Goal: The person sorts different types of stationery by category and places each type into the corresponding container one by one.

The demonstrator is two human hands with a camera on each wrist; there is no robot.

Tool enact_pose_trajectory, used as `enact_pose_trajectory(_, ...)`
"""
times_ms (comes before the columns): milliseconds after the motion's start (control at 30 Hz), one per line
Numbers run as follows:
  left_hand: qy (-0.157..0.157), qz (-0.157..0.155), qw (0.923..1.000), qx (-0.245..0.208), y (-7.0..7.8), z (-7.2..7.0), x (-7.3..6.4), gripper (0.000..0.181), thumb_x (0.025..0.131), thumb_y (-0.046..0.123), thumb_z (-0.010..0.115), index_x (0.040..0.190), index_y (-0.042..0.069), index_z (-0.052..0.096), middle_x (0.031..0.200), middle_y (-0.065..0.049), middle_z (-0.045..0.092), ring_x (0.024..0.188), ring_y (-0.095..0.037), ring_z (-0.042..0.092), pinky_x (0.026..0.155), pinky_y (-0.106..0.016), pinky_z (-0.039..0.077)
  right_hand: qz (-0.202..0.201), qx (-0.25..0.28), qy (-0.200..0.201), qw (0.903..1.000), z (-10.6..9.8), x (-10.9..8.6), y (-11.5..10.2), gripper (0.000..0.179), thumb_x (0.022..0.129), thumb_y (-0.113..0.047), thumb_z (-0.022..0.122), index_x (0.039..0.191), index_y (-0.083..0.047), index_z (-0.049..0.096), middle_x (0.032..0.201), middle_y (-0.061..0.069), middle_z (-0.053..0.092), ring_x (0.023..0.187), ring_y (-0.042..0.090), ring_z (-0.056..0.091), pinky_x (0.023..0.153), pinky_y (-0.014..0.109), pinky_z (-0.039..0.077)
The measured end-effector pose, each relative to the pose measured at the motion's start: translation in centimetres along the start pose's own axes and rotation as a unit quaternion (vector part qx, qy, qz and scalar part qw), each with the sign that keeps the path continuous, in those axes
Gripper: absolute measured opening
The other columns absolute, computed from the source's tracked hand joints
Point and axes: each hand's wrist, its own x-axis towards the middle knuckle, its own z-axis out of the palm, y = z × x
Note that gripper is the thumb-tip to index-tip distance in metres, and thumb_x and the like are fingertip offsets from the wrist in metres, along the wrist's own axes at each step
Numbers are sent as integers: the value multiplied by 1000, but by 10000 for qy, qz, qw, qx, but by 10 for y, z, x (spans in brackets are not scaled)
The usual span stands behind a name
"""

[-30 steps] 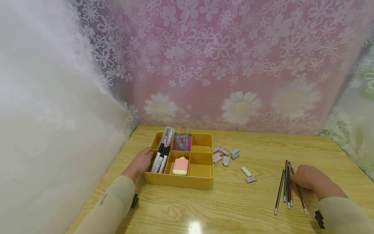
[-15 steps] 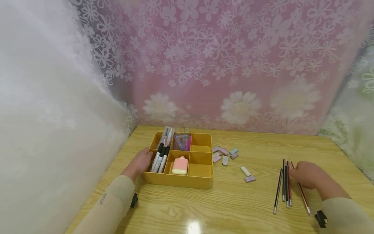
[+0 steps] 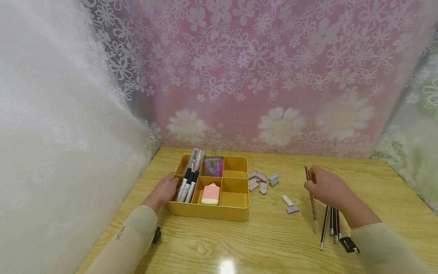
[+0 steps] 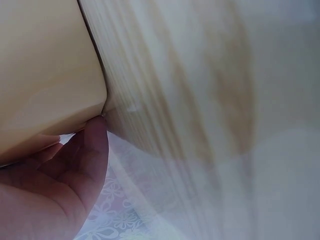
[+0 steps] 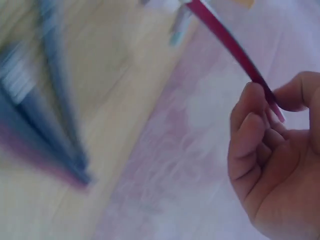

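My right hand [image 3: 328, 187] pinches a dark red pencil [image 3: 313, 208] between thumb and fingertips, up off the table. In the right wrist view the same pencil [image 5: 225, 39] slants away from the fingertips. Several dark pencils [image 3: 331, 225] lie in a loose bundle beneath the right wrist. On the left, my left hand [image 3: 167, 188] grips the left wall of a yellow divided organizer [image 3: 208, 211], and its fingers [image 4: 95, 145] reach the bottom edge. Inside are black-capped markers [image 3: 187, 186], a clear case with pens [image 3: 195, 160], a pink bottle-shaped item [image 3: 210, 194] and purple-pink items [image 3: 213, 166].
Several small erasers [image 3: 262, 187] in pastel colours lie right of the organizer, with a white one [image 3: 287, 200] and a lilac one [image 3: 292, 209] nearer the front. A floral curtain [image 3: 280, 95] hangs behind the wooden table [image 3: 267, 243]. Two right-hand compartments hold nothing.
My right hand has lifted the red pencil away from beside the other pencils and carried it left, towards the erasers. The left hand and the organizer have stayed in place.
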Motion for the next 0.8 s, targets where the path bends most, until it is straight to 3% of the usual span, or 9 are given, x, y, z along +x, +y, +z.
enact_pose_trajectory(200,31,2,10000,24,0,0,1,50,111,28,25,153,5,37,152,-23,43,142,-42,35,116,-61,23,-251,775,429,9957,3,25,-50,32,102,-16,43,129,2,46,95,11,62,69,21,64,52,37,47)
enact_pose_trajectory(433,-21,-5,10000,46,0,0,0,51,111,29,25,155,5,34,155,-22,40,144,-42,33,116,-61,22,-728,719,1164,9879,9,53,-87,37,104,-16,41,136,3,43,100,13,62,60,21,59,48,38,45)
enact_pose_trajectory(667,-68,-13,9999,78,-3,-1,-2,51,111,28,25,154,4,34,154,-23,40,144,-42,33,116,-61,22,-966,955,1462,9799,13,74,-120,32,104,-17,45,132,-2,44,105,11,61,66,23,59,55,38,50)
enact_pose_trajectory(800,-70,-15,9999,87,-2,-4,-3,51,111,28,24,155,4,34,154,-24,40,144,-42,33,116,-61,22,-970,1154,1504,9771,19,87,-142,36,103,-18,46,136,-3,40,105,10,60,64,25,54,54,37,47)
